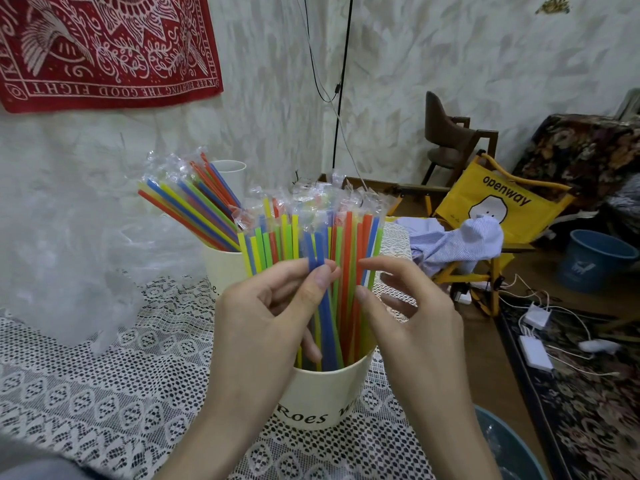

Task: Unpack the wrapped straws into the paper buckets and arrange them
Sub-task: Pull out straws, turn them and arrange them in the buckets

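The worktop (104, 393) is covered by a white lace cloth (145, 344), on which two paper buckets (322, 400) of wrapped straws (311, 237) and a crumpled clear plastic bag (69, 271) are set.

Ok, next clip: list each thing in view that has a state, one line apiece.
Near paper bucket: upright, full of standing wrapped straws.
Far paper bucket: upright, straws leaning left.
Blue straw: pinched by left hand.
Left hand: gripping the blue straw.
Right hand: fingers pinching straws in the near bunch.
White cup: upright, behind the far bucket.
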